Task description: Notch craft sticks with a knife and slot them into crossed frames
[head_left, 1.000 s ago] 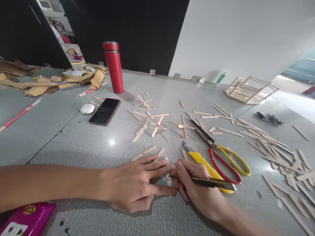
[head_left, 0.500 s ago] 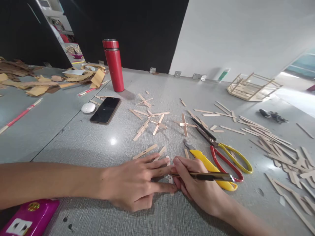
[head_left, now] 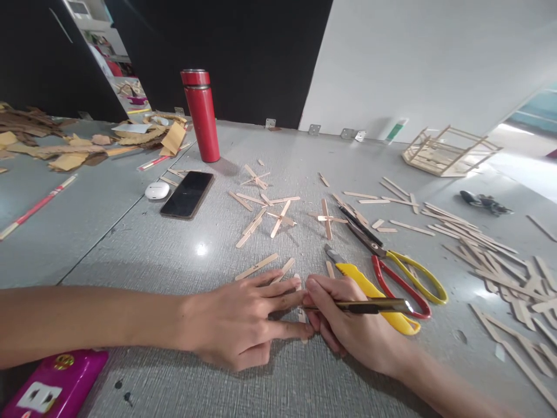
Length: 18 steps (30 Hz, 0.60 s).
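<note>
My left hand (head_left: 248, 322) lies flat with its fingers spread, and the fingertips press on a wooden craft stick (head_left: 301, 315). In my right hand (head_left: 352, 331) is a dark gold pen (head_left: 369, 306), pinched between thumb and fingers. Its tip end reaches the stick between my left fingers, where the exact contact is hidden. Beyond my left fingers lie a loose craft stick (head_left: 256, 267) and another (head_left: 285, 269). A yellow utility knife (head_left: 361, 284) rests just past my right hand, beside scissors (head_left: 391, 261) with red and yellow handles.
Crossed stick pieces (head_left: 282, 219) lie mid-table, with a stick frame (head_left: 450, 152) at the back right. Many sticks (head_left: 491, 267) are heaped right. A phone (head_left: 188, 195), white earbud case (head_left: 157, 190), red flask (head_left: 201, 119) and cardboard scraps (head_left: 69, 148) occupy the left. A purple object (head_left: 65, 383) is nearby.
The pen's rear end has tipped slightly away from me. Both hands stay in almost the same place, and the left fingers still hold down the craft stick.
</note>
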### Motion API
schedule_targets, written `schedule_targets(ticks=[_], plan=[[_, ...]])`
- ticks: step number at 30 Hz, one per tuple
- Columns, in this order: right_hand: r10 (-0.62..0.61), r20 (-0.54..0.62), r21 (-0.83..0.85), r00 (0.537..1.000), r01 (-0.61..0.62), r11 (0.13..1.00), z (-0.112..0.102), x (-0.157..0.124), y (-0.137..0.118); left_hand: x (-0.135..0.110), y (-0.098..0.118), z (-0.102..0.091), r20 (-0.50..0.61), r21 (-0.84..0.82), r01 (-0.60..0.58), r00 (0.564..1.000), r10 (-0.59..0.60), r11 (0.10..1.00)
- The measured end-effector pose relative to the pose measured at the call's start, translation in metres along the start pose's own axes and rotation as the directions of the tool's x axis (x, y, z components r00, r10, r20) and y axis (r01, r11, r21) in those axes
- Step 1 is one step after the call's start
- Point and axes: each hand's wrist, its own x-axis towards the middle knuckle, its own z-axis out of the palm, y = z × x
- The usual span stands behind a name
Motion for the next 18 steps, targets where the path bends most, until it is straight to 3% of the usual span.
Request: schedule_targets(ticks=[5, 11, 18], plan=[[-0.021, 0.01, -0.015, 1.0, 0.021, 1.0, -0.001, 0.0, -0.002, -0.001, 0.0, 0.0, -0.001, -0.025, 0.003, 1.0, -0.003, 1.0], [0.115, -0.084, 0.099, 0.99, -0.107, 0.989, 0.011, 0.0, -0.006, -0.001, -0.001, 0.0, -0.012, -0.058, -0.003, 1.0, 0.003, 0.998], [0.094, -0.073, 0.122, 0.993, -0.085, 0.989, 0.007, 0.002, -0.004, 0.001, -0.001, -0.001, 0.045, -0.04, 0.007, 0.999, -0.005, 0.999]])
